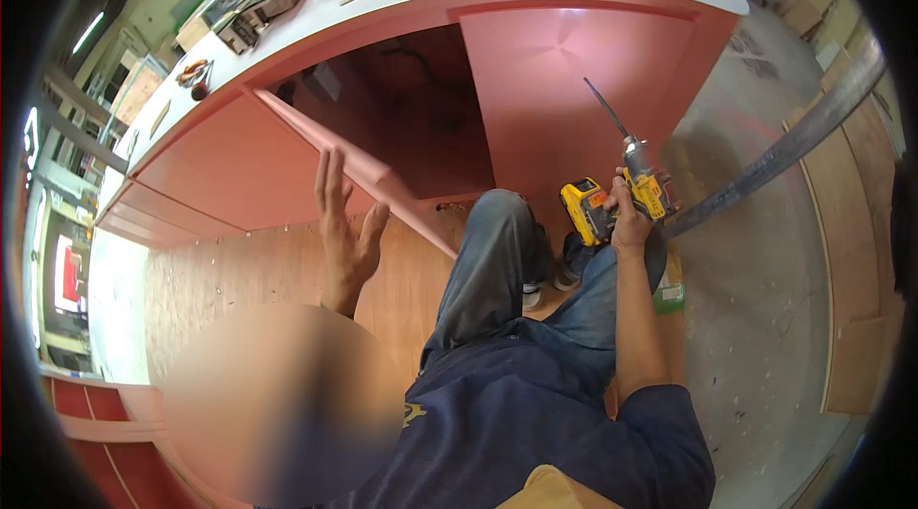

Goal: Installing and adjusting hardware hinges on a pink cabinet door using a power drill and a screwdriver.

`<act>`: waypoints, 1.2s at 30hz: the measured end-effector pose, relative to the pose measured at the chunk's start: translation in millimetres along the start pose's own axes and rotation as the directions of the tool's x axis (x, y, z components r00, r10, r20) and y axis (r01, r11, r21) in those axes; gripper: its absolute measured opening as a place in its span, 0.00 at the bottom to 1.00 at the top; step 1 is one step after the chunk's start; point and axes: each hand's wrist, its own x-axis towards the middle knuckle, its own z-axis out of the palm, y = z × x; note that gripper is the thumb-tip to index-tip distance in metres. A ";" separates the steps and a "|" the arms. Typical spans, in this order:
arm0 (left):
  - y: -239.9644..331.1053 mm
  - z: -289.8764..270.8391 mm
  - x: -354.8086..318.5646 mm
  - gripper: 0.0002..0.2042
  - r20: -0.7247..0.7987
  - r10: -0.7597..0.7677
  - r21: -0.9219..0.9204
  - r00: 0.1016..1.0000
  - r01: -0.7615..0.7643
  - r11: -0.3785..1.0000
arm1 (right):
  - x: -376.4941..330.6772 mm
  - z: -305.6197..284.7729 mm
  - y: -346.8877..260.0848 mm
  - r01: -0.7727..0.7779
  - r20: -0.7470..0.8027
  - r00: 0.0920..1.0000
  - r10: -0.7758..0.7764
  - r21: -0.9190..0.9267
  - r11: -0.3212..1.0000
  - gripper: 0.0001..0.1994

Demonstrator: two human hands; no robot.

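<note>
We could scratch the closed, flat, pink-painted cabinet door [526,93] if the long, thin, dark bit [602,106] strays into it, or bump our left hand [349,232] if the slanting, flat, pink-painted open door [359,163] swings, since neither of our hands grips it. That left hand stands raised beside it, fingers extended, thumb spread, holding nothing; we cannot tell whether they touch. Our right hand [626,219] curls round the yellow-and-black cordless drill [647,192] before the closed door, forearm reaching forward, bit aimed ahead

Cabinet opening [430,122] passable; swung-out door [361,163] bars left side.
</note>
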 end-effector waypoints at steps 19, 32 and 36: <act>-68.3 107.6 147.6 0.38 0.302 0.081 0.385 0.950 -0.199 0.901 | -20.0 1.5 3.9 0.006 0.064 0.998 0.004 -0.154 0.988 0.09; -96.0 105.1 130.5 0.33 0.332 0.130 0.373 0.934 -0.257 0.892 | -26.4 25.9 9.5 0.029 0.276 0.959 0.057 -0.298 0.954 0.10; -116.0 82.1 88.0 0.29 0.517 -0.098 0.386 0.850 -0.130 0.913 | -28.2 22.5 18.7 0.053 0.338 0.935 0.111 -0.440 0.896 0.12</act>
